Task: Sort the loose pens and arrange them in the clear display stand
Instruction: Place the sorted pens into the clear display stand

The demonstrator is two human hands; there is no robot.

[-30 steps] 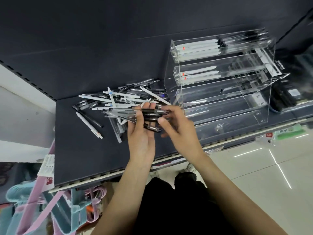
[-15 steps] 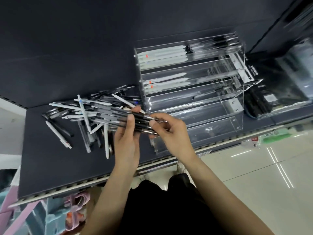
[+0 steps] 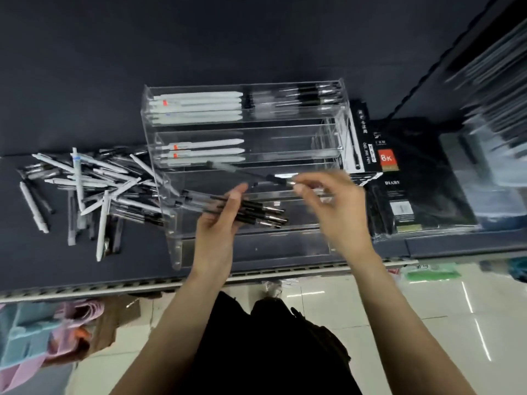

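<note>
A clear tiered display stand [image 3: 336, 115] sits on the dark shelf, with white pens [image 3: 199, 105] in its top tier, black-grip pens [image 3: 313, 95] beside them, and more white pens [image 3: 205, 151] one tier down. My left hand [image 3: 219, 223] holds a bundle of clear pens with black grips [image 3: 256, 212] in front of the stand's lower tiers. Over the middle tier my right hand [image 3: 333, 201] pinches a single clear pen [image 3: 251, 172] by its tip end. A loose pile of white, grey and black pens [image 3: 91, 189] lies left of the stand.
Black diary books and a pen box [image 3: 405, 178] stand right of the stand. The shelf's front edge [image 3: 114, 289] runs below my hands. Blurred packaged goods [image 3: 496, 109] fill the far right. Pink and blue items [image 3: 42, 332] hang under the shelf at the left.
My right hand has drawn one pen out of the bundle and lifted it right, over the stand. My left hand has carried the bundle from the pile to the stand's front.
</note>
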